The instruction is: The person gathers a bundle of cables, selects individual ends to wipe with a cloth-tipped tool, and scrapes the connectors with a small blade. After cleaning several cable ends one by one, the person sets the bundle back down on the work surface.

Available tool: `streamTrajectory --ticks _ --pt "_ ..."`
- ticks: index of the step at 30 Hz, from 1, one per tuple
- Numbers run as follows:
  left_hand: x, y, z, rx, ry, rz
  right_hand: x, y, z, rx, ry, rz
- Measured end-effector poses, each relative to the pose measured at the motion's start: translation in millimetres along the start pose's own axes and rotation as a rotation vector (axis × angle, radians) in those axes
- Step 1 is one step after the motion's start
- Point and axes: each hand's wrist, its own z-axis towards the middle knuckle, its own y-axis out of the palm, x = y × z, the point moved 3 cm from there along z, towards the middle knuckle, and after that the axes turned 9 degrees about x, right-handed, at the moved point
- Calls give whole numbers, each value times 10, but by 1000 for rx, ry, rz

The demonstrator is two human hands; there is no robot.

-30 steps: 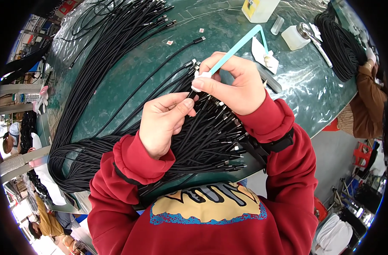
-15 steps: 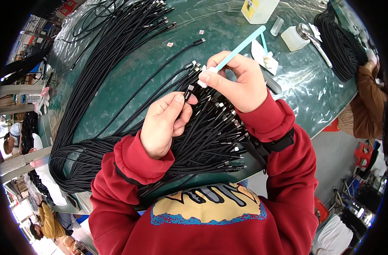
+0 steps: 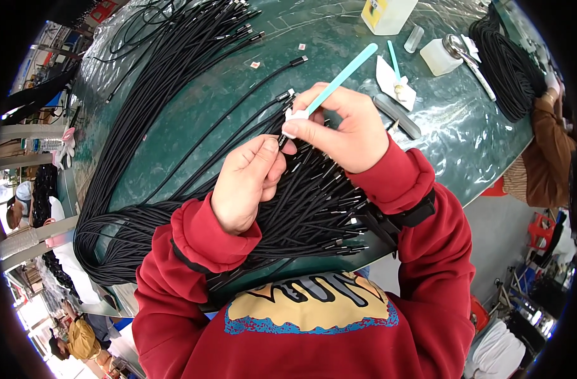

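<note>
My left hand point(image 3: 245, 183) is closed, pinching the black plug end of a cable point(image 3: 281, 142) between thumb and fingers. From the right, my right hand point(image 3: 355, 136) grips a light-blue stick point(image 3: 344, 77) together with a small white cloth or pad point(image 3: 295, 124). The white piece covers the tip of the plug, so its metal end is hidden. Beneath both hands spreads a pile of black cables point(image 3: 301, 208) with many metal-tipped plugs. A long bundle of similar cables point(image 3: 127, 142) curves along the left.
Beyond my right hand lie a grey-handled tool point(image 3: 397, 116) and a white sheet point(image 3: 387, 77) with another blue stick point(image 3: 393, 57). Farther back stand a jar with a metal top point(image 3: 440, 58) and a pale plastic bottle point(image 3: 384, 18). A person's brown sleeve point(image 3: 544, 155) is near coiled black cable point(image 3: 502, 63).
My right hand has shifted left and slightly down, bringing the white piece onto the plug's end, which showed bare before. My left hand keeps its pinch in nearly the same place.
</note>
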Motion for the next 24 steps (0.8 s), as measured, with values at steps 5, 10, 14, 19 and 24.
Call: streamTrajectory --ticks 5,10,14,19,24 --pt "-9 39 -20 3 3 33 6 -51 17 24 40 73" --pt "21 -7 -7 24 -6 54 25 -2 26 -10 57 42" --pt "-5 -6 -7 6 4 6 5 -55 7 -42 63 52" --pt "5 10 -5 10 -1 28 7 -18 39 -35 49 83" --pt "1 -7 6 -2 -16 -22 18 -81 0 -71 68 64"
